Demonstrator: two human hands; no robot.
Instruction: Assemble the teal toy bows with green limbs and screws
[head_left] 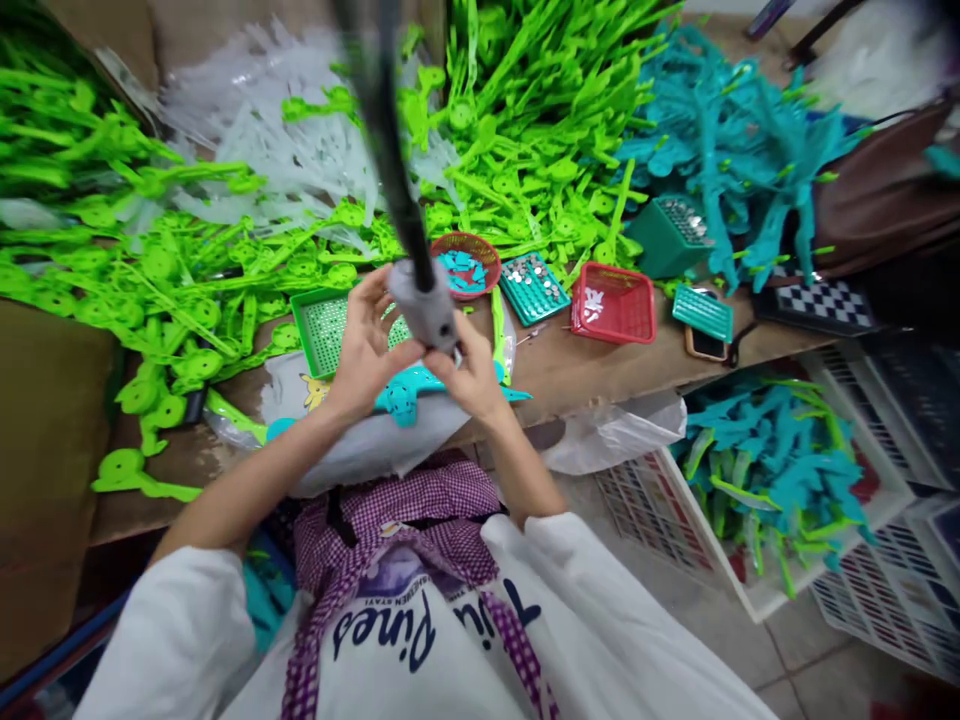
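Note:
My left hand point(365, 345) and my right hand point(472, 370) meet over the table's front edge. Both are curled around a teal plastic piece point(409, 392) that lies across them. A grey camera pole point(420, 290) hangs in front and hides some fingertips. Just behind the hands sits a green tray point(324, 330) with small holes. A round red basket point(466, 265) of teal bits stands a little farther back.
Heaps of green plastic parts point(187, 250), clear parts point(300, 150) and teal parts point(735, 140) cover the table. A red basket point(613, 303), teal trays point(534, 288) and a phone point(705, 343) lie at right. White crates point(772, 480) of assembled teal pieces stand on the floor.

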